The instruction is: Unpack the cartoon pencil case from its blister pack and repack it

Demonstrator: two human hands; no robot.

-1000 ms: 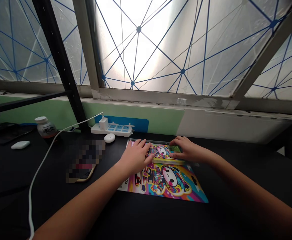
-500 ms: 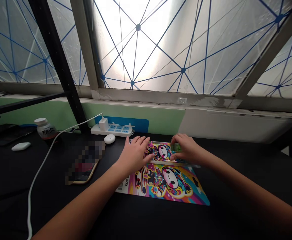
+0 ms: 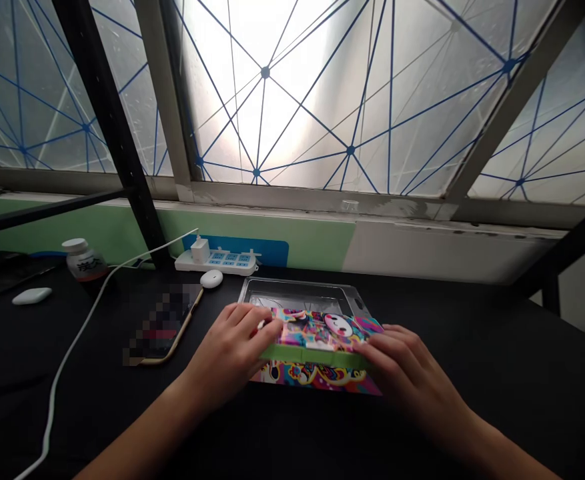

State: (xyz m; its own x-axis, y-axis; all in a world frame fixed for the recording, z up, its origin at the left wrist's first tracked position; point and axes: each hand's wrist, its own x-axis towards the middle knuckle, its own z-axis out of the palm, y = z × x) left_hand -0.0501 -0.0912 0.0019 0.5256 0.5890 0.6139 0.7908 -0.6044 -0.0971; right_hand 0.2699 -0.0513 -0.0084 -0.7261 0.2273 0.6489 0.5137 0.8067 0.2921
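Note:
A flat, colourful printed box (image 3: pixel 317 331) with a cartoon face and a light green side is held between my two hands. My left hand (image 3: pixel 239 340) closes round its left end, and my right hand (image 3: pixel 405 357) grips the right end. Just behind it lies a clear plastic package tray (image 3: pixel 297 292) on the table. A printed card (image 3: pixel 317 379) in the same bright pattern shows below the box; the box and my hands hide much of it.
Left of my hands lies a phone (image 3: pixel 169 327), its screen blurred. A round white case (image 3: pixel 211 279) and a white power strip (image 3: pixel 217 260) are farther back. A white cable (image 3: pixel 75 340) crosses the black table. A bottle (image 3: pixel 85 260) and a white oval item (image 3: pixel 32 296) are at far left.
The box has come out of the clear tray and towards me, its green side now facing me. My right hand has moved nearer, to the box's right end. The tray now shows bare.

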